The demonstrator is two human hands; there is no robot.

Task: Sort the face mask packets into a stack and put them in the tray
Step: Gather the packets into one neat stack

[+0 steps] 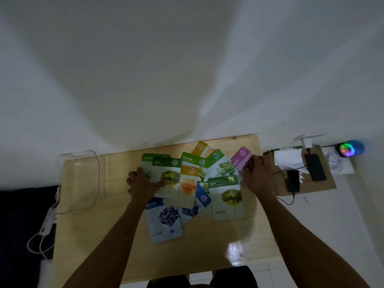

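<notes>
Several face mask packets lie fanned and overlapping on the wooden table (207, 242): a green olive packet (168, 173), a yellow honey packet (187, 186), a second olive packet (227, 197), a blue blueberry packet (165, 221), a cucumber packet (194, 161) and a pink packet (241, 160). My left hand (143, 183) rests flat on the left olive packet, fingers spread. Fingers of my right hand (257, 175) lie on the pink packet's lower edge at the right. A clear plastic tray (81, 181) sits at the table's left end, with nothing visible in it.
A cardboard box (307, 186) stands right of the table with two phones, cables and white paper on it. A glowing multicoloured gadget (351, 149) sits by the wall. A white power strip (48, 221) with cords hangs off the table's left edge. A white wall is behind.
</notes>
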